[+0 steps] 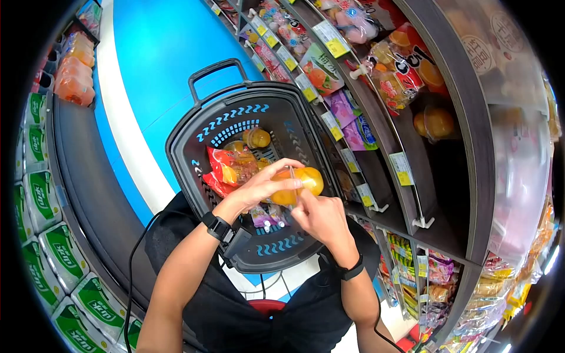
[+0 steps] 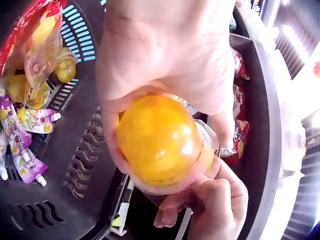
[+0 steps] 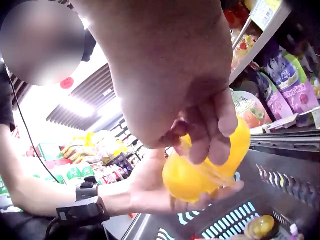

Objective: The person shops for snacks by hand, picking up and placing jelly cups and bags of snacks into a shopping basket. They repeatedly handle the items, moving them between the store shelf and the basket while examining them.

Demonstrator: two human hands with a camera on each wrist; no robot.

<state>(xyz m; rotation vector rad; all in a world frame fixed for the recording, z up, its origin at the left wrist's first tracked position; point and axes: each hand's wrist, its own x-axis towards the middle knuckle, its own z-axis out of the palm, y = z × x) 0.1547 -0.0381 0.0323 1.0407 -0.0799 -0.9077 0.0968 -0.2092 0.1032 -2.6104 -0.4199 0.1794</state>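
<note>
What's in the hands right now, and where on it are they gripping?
An orange jelly cup, held over the basket: the left hand wraps its rounded body and the right hand pinches its rim end.

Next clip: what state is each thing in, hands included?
jelly cup: held up over the basket.
left hand: grips the jelly cup.
right hand: pinches the jelly cup's edge.
basket: partly filled.
red bag: lying in the basket.
purple pouches: lying in the basket, caps on.
</note>
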